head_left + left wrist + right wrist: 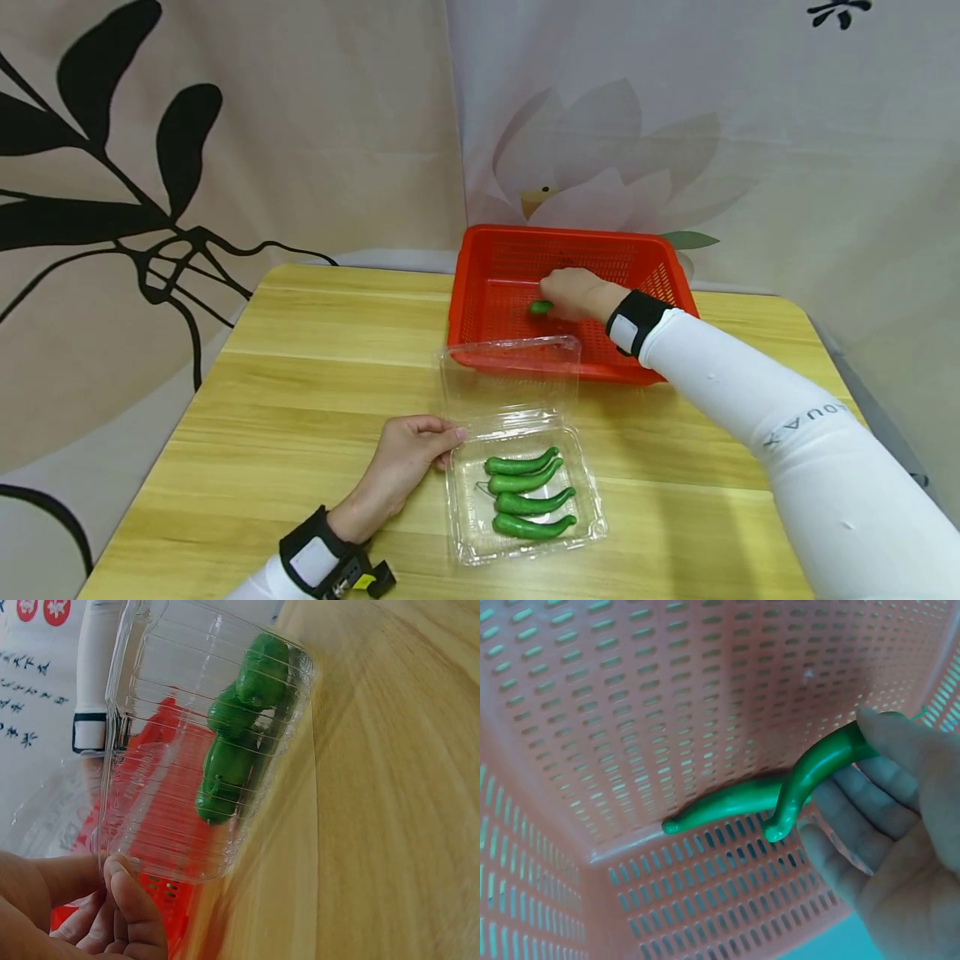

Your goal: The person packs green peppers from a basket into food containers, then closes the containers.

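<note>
My left hand pinches the left rim of a clear plastic clamshell box, near its hinge. Inside the box several green chili peppers lie side by side in a row, and its lid stands folded back toward the basket. My right hand is down inside the red plastic basket. Between its thumb and fingers it holds a curved green chili pepper, as the right wrist view shows. Another green chili pepper lies on the basket floor beyond the held one.
The basket stands at the back of the wooden table, close to a printed cloth backdrop. The far edge of the lid overlaps the basket's front wall in the head view. My right forearm reaches across the table's right side.
</note>
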{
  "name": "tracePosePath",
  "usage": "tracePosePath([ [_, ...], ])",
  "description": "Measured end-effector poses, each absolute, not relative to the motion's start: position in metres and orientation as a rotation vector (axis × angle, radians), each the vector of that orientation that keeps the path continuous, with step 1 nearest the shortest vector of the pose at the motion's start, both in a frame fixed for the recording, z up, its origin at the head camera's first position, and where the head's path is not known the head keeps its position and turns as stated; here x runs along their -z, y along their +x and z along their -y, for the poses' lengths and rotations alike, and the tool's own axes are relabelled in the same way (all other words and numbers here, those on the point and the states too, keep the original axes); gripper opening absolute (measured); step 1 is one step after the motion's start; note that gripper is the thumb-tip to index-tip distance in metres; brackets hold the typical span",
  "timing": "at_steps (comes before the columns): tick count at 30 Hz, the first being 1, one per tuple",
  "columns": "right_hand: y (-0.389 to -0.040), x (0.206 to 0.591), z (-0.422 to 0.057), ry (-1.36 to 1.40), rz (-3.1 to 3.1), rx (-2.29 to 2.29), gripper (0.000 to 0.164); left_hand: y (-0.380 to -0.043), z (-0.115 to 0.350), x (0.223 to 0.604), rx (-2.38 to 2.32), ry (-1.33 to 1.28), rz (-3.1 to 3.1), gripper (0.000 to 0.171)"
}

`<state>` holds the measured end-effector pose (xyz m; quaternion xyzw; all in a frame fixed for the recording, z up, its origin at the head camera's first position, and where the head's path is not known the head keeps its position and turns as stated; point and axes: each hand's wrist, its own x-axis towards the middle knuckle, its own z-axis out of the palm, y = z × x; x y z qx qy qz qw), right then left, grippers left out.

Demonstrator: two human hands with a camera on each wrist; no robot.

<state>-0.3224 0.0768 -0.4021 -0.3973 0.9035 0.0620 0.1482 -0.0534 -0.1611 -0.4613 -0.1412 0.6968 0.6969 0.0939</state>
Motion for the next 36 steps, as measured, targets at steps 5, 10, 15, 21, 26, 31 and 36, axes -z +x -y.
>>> tracePosePath([
  [5,-0.319,0.392,-0.086,-1.128,-2.626,-0.092,0.013,-0.053,0.16,0.461,-2.076,-0.414,-2.067,0.012],
  [10,-0.313,0.384,-0.093,-1.133,-2.641,0.043,0.013,-0.052,0.16,0.46,-2.069,-0.413,-2.068,0.014],
  [15,-0.305,0.371,-0.101,-1.153,-2.675,0.192,0.015,-0.053,0.159,0.459,-2.075,-0.413,-2.071,0.016],
  [21,-0.3,0.357,-0.112,-1.143,-2.734,0.348,0.018,-0.053,0.16,0.46,-2.086,-0.431,-2.066,0.017],
  [26,-0.293,0.345,-0.123,-1.106,-2.787,0.441,0.012,-0.052,0.159,0.46,-2.074,-0.435,-2.075,0.016],
  [31,-0.286,0.336,-0.132,-1.111,-2.833,0.483,0.012,-0.052,0.159,0.46,-2.072,-0.433,-2.078,0.016],
  [36,-0.28,0.329,-0.139,-1.094,-2.874,0.523,0.012,-0.052,0.159,0.46,-2.074,-0.428,-2.082,0.016],
])
